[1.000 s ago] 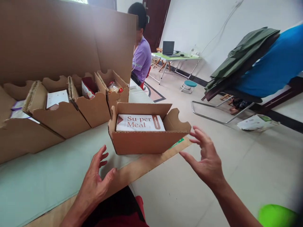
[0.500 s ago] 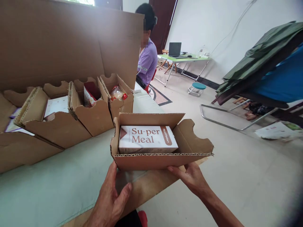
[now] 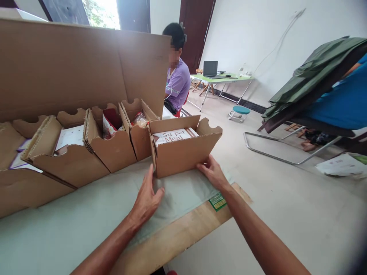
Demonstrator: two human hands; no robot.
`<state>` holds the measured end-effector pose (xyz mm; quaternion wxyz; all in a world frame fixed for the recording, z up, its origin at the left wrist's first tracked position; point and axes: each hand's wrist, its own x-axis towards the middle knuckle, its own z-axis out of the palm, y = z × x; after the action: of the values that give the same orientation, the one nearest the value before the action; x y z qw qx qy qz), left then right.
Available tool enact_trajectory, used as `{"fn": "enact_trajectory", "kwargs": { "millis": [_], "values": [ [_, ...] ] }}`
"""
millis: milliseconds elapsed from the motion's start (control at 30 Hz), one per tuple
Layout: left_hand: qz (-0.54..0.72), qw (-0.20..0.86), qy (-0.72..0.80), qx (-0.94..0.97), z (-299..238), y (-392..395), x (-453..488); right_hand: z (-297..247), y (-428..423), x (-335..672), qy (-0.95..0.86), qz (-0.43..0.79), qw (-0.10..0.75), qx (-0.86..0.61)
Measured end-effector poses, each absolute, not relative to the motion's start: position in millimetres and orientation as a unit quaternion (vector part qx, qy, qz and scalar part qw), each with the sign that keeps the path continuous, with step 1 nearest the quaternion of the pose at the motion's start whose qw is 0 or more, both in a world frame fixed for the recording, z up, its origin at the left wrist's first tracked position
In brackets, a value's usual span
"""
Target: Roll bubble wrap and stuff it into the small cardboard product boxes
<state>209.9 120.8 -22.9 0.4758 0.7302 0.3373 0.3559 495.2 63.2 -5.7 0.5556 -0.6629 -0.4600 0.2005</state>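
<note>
An open cardboard box [image 3: 183,154] stands on the pale green table top [image 3: 71,221], at the right end of a row of similar boxes. Inside it lies a white and brown carton [image 3: 174,135] printed "Su-per Meal". My left hand [image 3: 147,196] presses against the box's lower left corner, fingers extended along its side. My right hand [image 3: 212,172] grips the lower right front edge of the same box.
Several open cardboard boxes [image 3: 111,147] with packets inside line up to the left, backed by a tall cardboard sheet [image 3: 80,68]. A person in a purple shirt [image 3: 177,86] sits behind. A green folding table with a laptop [image 3: 210,68], a stool [image 3: 239,111] and a covered folded frame [image 3: 315,91] stand on the floor to the right.
Both hands closed in on the box, then pushed it away from the table's front edge and up against the right end of the box row.
</note>
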Motion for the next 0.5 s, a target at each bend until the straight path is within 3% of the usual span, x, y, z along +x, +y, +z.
{"fn": "enact_trajectory", "kwargs": {
  "millis": [167,267,400,500],
  "values": [
    [0.365,0.447,0.381,0.723,-55,116,207,-34,61,492,-0.409,0.16,0.581,-0.685],
    [0.369,0.436,0.394,0.72,-54,113,207,-25,46,497,-0.36,0.094,0.606,-0.703],
    [0.363,0.438,0.396,0.72,-49,114,208,44,32,494,-0.414,-0.042,0.619,-0.666],
    [0.356,0.438,0.395,0.725,-48,114,208,120,49,487,-0.515,-0.108,0.553,-0.646]
  ]
}}
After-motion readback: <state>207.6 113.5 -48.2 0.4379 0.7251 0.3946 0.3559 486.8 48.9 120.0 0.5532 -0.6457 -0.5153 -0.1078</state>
